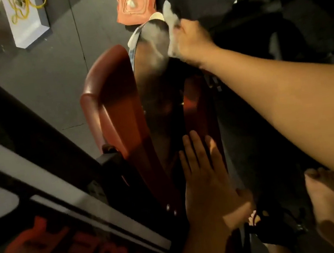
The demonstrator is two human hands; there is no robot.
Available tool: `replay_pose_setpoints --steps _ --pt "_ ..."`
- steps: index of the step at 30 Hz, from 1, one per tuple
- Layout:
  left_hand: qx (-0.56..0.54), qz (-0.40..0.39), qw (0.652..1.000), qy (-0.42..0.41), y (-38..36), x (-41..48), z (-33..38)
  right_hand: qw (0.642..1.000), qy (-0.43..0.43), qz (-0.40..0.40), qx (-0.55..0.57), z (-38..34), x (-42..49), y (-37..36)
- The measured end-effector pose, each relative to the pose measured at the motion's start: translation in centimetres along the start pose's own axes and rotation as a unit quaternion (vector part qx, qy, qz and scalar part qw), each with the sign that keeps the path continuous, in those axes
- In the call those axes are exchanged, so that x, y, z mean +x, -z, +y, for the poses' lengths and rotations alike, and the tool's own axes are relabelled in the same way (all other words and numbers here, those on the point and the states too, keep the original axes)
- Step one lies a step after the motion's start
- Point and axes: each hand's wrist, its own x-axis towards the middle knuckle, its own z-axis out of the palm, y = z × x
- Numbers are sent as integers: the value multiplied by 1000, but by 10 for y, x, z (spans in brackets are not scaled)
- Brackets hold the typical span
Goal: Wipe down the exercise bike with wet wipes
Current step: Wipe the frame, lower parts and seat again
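Clutter is sitting on the dark floor (53,82) beyond the exercise bike (117,116): an orange pack of wet wipes (136,3) with its flap lying open and a sheet poking out, and, further left, a pale block (25,24) with a yellow cord (22,7) coiling over it. A black frame bar (58,186) with red lettering is crossing the lower left, blocking much of the bike's near side. The bike's silver flywheel (153,67) is running lengthwise away from the viewer, its long edge pointing up toward the wipes pack, with red guards flanking it. The right hand (190,42) is closing its fingers on a crumpled white wipe (171,28) and pressing it against the flywheel's far rim. The left hand (204,177) is lying flat, fingers spread together and gripping nothing, on the red guard at the near end. A bare foot (326,195) is showing at lower right.
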Motion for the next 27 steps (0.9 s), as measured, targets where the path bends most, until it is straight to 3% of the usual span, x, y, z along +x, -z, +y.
replay_pose_setpoints --steps 3,6,9,13,15,20,23,27 --pt "10 1 1000 1 2 1 0 992 -29 -51 -107 42 -23 21" --pt "9 -9 1000 -5 3 1 0 988 -68 -135 -39 60 -97 -11" --pt "24 -4 1000 -10 -2 2 -1 983 -152 -86 63 57 -104 -38" --pt "17 4 1000 -13 -4 4 0 964 -251 -80 21 32 -65 -28" --pt "4 -6 1000 -18 -4 1 -1 969 -236 -63 24 33 -64 -27" --pt "-2 -24 1000 -19 0 -1 -1 958 -208 -101 169 68 -106 -39" --pt "3 -10 1000 -15 -1 1 0 953 -212 -137 168 74 -117 -47" --pt "0 -1 1000 -18 -4 2 -1 945 -268 -36 184 64 -100 -48"
